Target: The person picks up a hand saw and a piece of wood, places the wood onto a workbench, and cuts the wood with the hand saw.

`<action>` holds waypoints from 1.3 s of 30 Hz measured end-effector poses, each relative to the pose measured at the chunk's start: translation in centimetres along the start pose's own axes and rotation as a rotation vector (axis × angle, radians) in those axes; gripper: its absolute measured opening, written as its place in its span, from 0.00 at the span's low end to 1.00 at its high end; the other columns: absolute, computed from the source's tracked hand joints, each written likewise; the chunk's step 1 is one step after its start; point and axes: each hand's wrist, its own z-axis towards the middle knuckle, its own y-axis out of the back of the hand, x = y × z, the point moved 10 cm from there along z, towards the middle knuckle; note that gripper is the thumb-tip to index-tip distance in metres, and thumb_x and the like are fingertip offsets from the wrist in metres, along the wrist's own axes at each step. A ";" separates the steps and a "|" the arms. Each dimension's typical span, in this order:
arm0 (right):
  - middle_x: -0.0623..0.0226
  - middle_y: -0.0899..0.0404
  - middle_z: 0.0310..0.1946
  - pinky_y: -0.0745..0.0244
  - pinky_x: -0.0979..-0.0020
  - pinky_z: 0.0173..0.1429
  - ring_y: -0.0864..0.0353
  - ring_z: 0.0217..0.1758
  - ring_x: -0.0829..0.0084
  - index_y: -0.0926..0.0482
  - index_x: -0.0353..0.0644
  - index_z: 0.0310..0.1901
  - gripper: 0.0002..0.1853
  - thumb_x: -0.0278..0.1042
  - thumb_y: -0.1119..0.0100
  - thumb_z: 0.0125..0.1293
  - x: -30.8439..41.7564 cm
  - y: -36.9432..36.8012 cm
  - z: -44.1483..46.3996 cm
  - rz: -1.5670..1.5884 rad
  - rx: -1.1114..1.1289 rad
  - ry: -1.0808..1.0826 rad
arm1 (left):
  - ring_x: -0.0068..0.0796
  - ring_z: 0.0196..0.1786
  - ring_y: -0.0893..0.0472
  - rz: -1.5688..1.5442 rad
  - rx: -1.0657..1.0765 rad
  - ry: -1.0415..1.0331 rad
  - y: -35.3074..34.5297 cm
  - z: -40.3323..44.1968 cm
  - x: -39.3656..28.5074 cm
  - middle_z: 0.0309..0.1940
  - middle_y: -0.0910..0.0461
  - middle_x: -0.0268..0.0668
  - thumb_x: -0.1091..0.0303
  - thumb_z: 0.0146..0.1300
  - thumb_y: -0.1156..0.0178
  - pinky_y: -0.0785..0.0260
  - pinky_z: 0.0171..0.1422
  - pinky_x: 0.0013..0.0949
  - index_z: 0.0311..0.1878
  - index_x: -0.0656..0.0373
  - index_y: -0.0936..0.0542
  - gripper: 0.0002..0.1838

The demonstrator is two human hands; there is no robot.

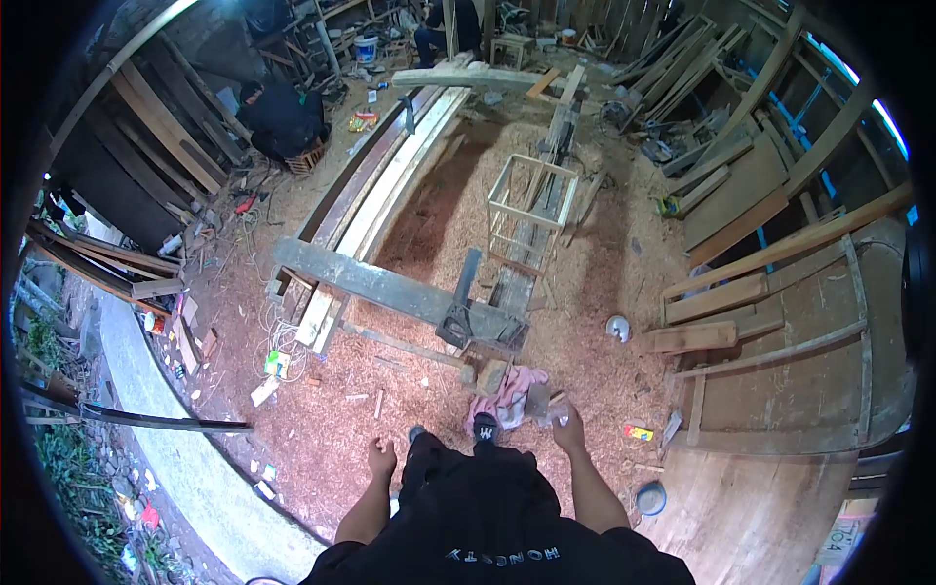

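My right hand (565,429) is closed at the edge of a flat grey tool (539,403) with a brownish part, its exact kind unclear. Just left of that tool, a pink cloth (509,397) lies crumpled by my shoe. My left hand (382,456) hangs over the shavings on the other side of my body, fingers loosely bent and apart, with nothing visible in it. In front of me a dark-handled saw (457,317) rests on a thick wooden beam (370,281).
Long planks (375,185) run away from the beam, beside a slatted wooden frame (531,214). Two other people (283,122) sit farther back. Boards lean at both sides. A round bowl (651,498) and a yellow-red packet (639,433) lie to the right.
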 end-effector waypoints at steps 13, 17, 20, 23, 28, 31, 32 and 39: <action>0.43 0.33 0.79 0.40 0.52 0.86 0.36 0.83 0.44 0.38 0.41 0.82 0.43 0.46 0.31 0.71 18.8 -7.7 9.0 -0.100 0.171 0.277 | 0.63 0.74 0.29 0.230 -0.106 -0.624 7.8 5.4 -17.5 0.71 0.25 0.56 0.53 0.70 0.31 0.39 0.81 0.57 0.76 0.59 0.28 0.36; 0.45 0.35 0.81 0.40 0.51 0.86 0.37 0.84 0.44 0.39 0.41 0.83 0.44 0.47 0.31 0.70 23.8 -14.2 11.1 -0.164 0.247 0.314 | 0.64 0.81 0.37 0.355 -0.032 -0.611 7.5 8.1 -19.2 0.77 0.31 0.54 0.46 0.70 0.32 0.46 0.83 0.66 0.80 0.54 0.31 0.40; 0.46 0.36 0.81 0.40 0.50 0.86 0.37 0.84 0.45 0.39 0.44 0.84 0.44 0.47 0.34 0.70 27.6 -18.0 13.1 -0.212 0.303 0.274 | 0.63 0.84 0.41 0.390 0.061 -0.581 7.3 10.6 -21.2 0.81 0.35 0.52 0.42 0.70 0.33 0.50 0.83 0.72 0.82 0.49 0.34 0.43; 0.48 0.32 0.79 0.38 0.50 0.84 0.35 0.83 0.46 0.37 0.43 0.82 0.44 0.48 0.31 0.68 30.1 -21.2 15.1 -0.239 0.266 0.259 | 0.64 0.84 0.41 0.399 0.094 -0.652 7.5 13.4 -23.1 0.80 0.35 0.52 0.42 0.69 0.32 0.52 0.84 0.72 0.83 0.48 0.35 0.44; 0.57 0.23 0.67 0.29 0.48 0.75 0.29 0.76 0.53 0.27 0.46 0.75 0.39 0.50 0.26 0.65 31.5 -25.5 17.4 -0.328 0.163 0.208 | 0.65 0.84 0.41 0.432 0.177 -0.659 7.1 17.7 -24.6 0.80 0.34 0.53 0.44 0.70 0.32 0.52 0.84 0.72 0.83 0.48 0.35 0.44; 0.61 0.22 0.56 0.27 0.50 0.66 0.26 0.66 0.56 0.20 0.45 0.61 0.29 0.50 0.23 0.63 31.8 -26.4 18.2 -0.550 0.143 0.202 | 0.63 0.82 0.40 0.447 0.174 -0.707 8.0 20.4 -25.1 0.79 0.34 0.53 0.44 0.69 0.32 0.51 0.83 0.72 0.83 0.48 0.34 0.43; 0.61 0.22 0.56 0.27 0.50 0.66 0.26 0.66 0.56 0.20 0.45 0.61 0.29 0.50 0.23 0.63 31.8 -26.8 18.4 -0.545 0.141 0.197 | 0.63 0.82 0.39 0.441 0.170 -0.711 8.5 21.5 -25.0 0.78 0.33 0.53 0.45 0.68 0.31 0.50 0.83 0.71 0.82 0.48 0.34 0.43; 0.56 0.20 0.58 0.27 0.51 0.66 0.25 0.67 0.51 0.24 0.42 0.61 0.30 0.44 0.23 0.62 31.1 -28.6 19.0 -0.745 0.284 0.249 | 0.62 0.79 0.37 0.429 0.141 -0.697 10.6 27.0 -23.1 0.74 0.31 0.55 0.48 0.67 0.29 0.48 0.83 0.65 0.80 0.52 0.31 0.42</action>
